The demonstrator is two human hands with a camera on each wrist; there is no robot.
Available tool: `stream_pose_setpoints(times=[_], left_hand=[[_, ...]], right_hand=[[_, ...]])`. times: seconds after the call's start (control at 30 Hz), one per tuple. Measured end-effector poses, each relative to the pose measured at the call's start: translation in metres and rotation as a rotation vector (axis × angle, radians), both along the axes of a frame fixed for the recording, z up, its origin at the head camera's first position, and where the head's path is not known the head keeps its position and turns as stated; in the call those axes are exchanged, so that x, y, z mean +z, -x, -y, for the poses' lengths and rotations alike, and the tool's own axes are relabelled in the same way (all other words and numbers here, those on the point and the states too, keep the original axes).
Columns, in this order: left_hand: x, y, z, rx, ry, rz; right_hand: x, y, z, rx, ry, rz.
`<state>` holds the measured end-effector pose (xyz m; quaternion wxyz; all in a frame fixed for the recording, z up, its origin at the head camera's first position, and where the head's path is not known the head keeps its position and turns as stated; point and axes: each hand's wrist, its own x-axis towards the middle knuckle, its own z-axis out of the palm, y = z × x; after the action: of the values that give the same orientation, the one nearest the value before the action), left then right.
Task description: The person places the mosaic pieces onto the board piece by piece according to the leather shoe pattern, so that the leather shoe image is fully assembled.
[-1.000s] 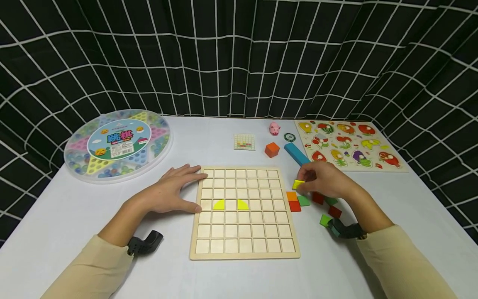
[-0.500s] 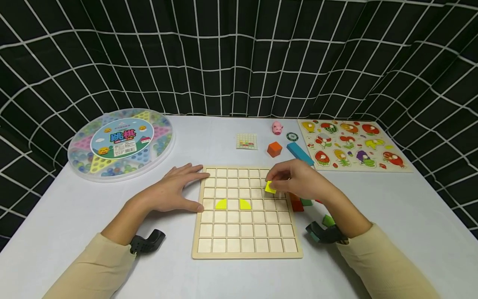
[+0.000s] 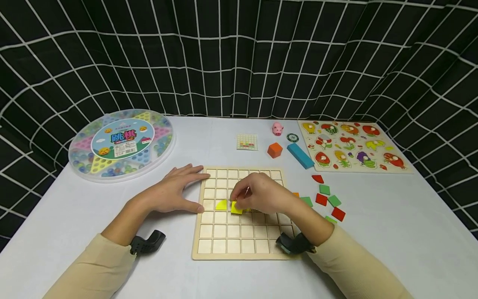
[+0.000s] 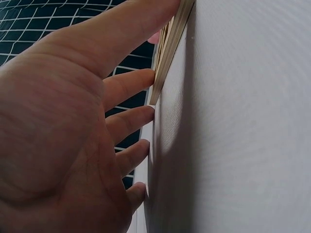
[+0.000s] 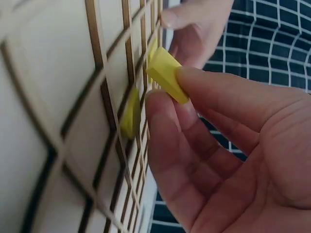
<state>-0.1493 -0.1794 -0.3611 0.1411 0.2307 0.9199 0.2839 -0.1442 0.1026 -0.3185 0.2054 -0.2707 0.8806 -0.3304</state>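
My right hand pinches a yellow square tile between thumb and fingertips, just over the wooden grid board. In the right wrist view this tile is tilted and its edge faces the board. A yellow quarter-round piece lies in a cell to its left; another one lies on the right, mostly covered by the hand in the head view. My left hand is spread at the board's left edge, thumb and index finger touching the rim; the left wrist view shows its straight fingers.
Loose red and green tiles lie right of the board. Behind are a pattern card, orange cube, blue block, pink pig and round chip. A marble game box is far left, a fruit puzzle far right.
My right hand has picked the yellow square tile from the loose pieces and carried it left, over the board's middle. The left hand has stayed at the board's edge.
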Motion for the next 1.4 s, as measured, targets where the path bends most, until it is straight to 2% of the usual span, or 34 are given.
stream_pose_setpoints(times=[0.43,0.93,1.13,1.4], left_hand=[[-0.001,0.001,0.0,-0.002,0.002,-0.007],[-0.001,0.0,0.0,-0.002,0.001,-0.006],[0.0,0.0,-0.001,-0.005,0.007,-0.008],[-0.002,-0.001,-0.001,-0.002,-0.004,-0.014]], right_hand=[[-0.004,-0.011,0.015,0.047,-0.083,-0.009],[-0.004,-0.019,0.014,0.101,-0.163,-0.149],[0.001,-0.02,-0.001,0.113,-0.098,-0.177],[0.011,-0.013,-0.041,0.088,-0.03,-0.127]])
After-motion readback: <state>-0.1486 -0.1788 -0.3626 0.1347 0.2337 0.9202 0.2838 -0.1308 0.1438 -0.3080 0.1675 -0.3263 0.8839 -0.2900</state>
